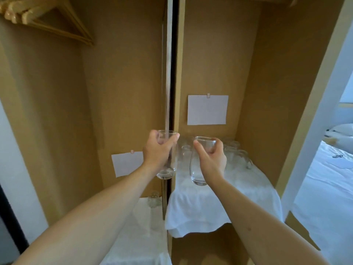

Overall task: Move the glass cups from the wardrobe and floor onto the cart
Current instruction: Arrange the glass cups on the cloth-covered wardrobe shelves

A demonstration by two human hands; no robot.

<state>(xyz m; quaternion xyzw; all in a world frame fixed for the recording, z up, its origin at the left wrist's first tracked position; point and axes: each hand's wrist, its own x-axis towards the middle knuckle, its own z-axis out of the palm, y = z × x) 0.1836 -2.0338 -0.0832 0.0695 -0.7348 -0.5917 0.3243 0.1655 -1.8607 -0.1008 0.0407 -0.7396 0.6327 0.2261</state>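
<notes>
Left hand grips one tall clear glass cup near its rim; right hand pinches a second rounded clear glass cup likewise — both lifted above the white cloth-covered wardrobe shelf. More clear cups stand behind. Risk: the two held cups are close together — they could knock, or slip from rim-only holds.

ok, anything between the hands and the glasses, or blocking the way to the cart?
Nothing between them: left hand grips one glass, right hand another glass, both lifted above the white cloth. The cart is out of view, so that path can't be judged.
</notes>
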